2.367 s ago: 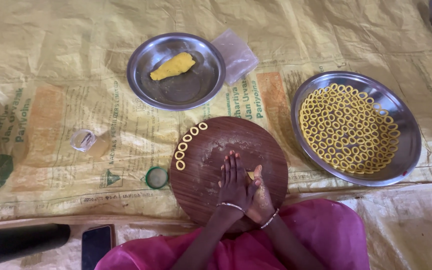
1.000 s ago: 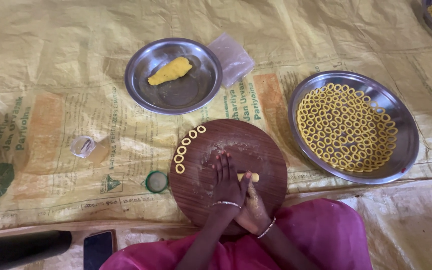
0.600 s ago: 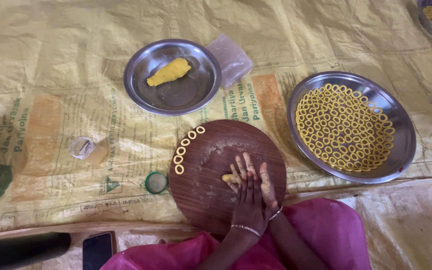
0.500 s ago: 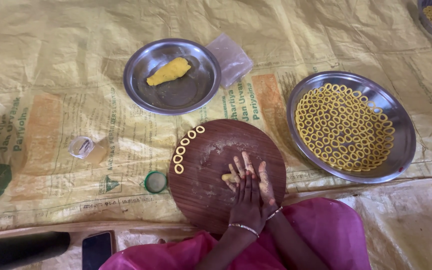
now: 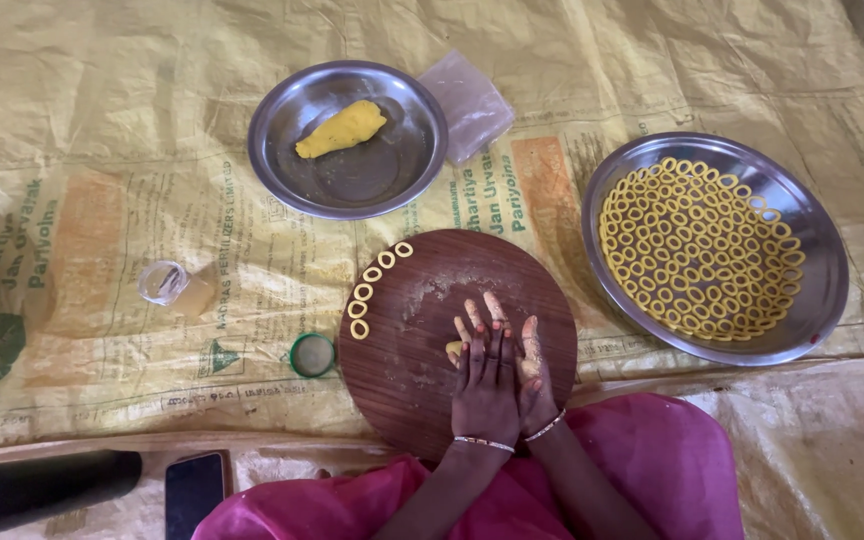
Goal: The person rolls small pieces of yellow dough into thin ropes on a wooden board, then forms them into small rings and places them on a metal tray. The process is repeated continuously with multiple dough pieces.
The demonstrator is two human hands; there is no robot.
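Note:
My left hand lies flat, fingers spread, on a round dark wooden board. A thin piece of yellow dough pokes out from under its left side. My right hand rests flat against the left one, its fingers smeared with dough. Both wrists wear thin bangles. A curved row of small yellow dough rings lines the board's upper left edge.
A steel plate at the right holds several dough rings. Behind the board, a steel dish carries a yellow dough lump, next to a plastic bag. A small jar, green lid, phone and black cylinder lie left.
My hands slid from the board's middle to the right and nearer me, with the left hand now over the dough. The dough piece sits further left of the fingers.

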